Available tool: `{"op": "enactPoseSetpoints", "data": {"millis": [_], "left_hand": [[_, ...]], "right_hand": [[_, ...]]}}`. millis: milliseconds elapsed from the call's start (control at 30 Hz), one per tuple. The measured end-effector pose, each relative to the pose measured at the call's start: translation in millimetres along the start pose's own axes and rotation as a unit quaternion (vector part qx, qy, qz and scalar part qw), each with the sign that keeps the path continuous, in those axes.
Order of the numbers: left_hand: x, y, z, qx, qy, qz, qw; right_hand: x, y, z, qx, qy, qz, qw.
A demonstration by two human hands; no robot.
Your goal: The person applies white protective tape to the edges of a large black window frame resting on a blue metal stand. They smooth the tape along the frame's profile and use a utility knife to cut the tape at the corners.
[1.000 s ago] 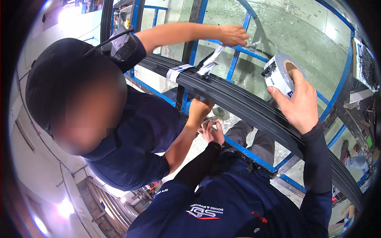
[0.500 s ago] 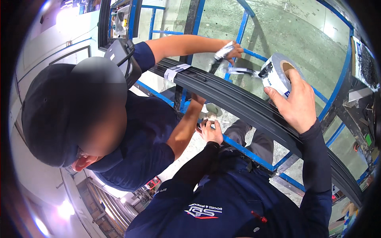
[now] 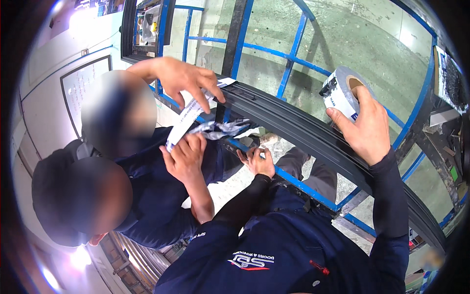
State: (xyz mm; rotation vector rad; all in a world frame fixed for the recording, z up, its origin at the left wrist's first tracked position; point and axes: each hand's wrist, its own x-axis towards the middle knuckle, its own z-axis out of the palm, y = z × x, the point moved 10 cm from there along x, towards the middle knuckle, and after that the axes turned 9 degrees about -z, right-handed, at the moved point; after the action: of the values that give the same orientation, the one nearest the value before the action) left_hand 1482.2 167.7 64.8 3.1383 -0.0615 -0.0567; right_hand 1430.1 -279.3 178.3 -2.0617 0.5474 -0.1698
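Note:
My right hand (image 3: pixel 364 125) grips a wide roll of white printed tape (image 3: pixel 338 95), with the thumb at its cardboard core. The roll is held above a bundle of long black profiles (image 3: pixel 293 122). On the near side of the profiles, beside a blue frame bar (image 3: pixel 308 188), my left hand (image 3: pixel 259 163) has its fingers curled in. What it holds, if anything, is hidden. To the left, a co-worker's two hands (image 3: pixel 183 157) stretch a white tape strip (image 3: pixel 188 120) by the profiles. Crumpled clear-and-white film (image 3: pixel 220 128) hangs just below.
A co-worker in a dark cap (image 3: pixel 63 196) leans in close on the left. Blue metal rack bars (image 3: pixel 293 49) cross above the green floor (image 3: pixel 352 39). A white tape band (image 3: pixel 226 83) lies across the profiles. Shelving with parts (image 3: pixel 445 132) stands at the right.
The co-worker's hands have moved left from over the profiles, and a tape strip is now stretched between them. The co-worker's head has shifted lower. My hands have barely moved.

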Motion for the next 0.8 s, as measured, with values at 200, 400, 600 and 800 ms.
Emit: {"op": "enactPoseSetpoints", "data": {"millis": [200,400,600,800], "left_hand": [[-3.5,10.0,-9.9,-0.034,0.05,0.082,0.995],[-2.4,-10.4,4.4,-0.06,0.05,0.028,0.997],[-2.7,18.3,-15.5,0.028,0.056,0.041,0.997],[-2.1,0.7,-5.5,-0.028,0.042,0.052,0.997]], "right_hand": [[-1.2,-1.3,-1.9,-0.008,0.012,-0.013,1.0],[-2.0,0.9,-4.9,-0.009,0.019,-0.008,1.0],[-2.1,-1.1,-5.0,-0.017,0.024,-0.015,0.999],[-2.9,-2.7,-5.2,-0.02,0.021,-0.01,1.0]]}}
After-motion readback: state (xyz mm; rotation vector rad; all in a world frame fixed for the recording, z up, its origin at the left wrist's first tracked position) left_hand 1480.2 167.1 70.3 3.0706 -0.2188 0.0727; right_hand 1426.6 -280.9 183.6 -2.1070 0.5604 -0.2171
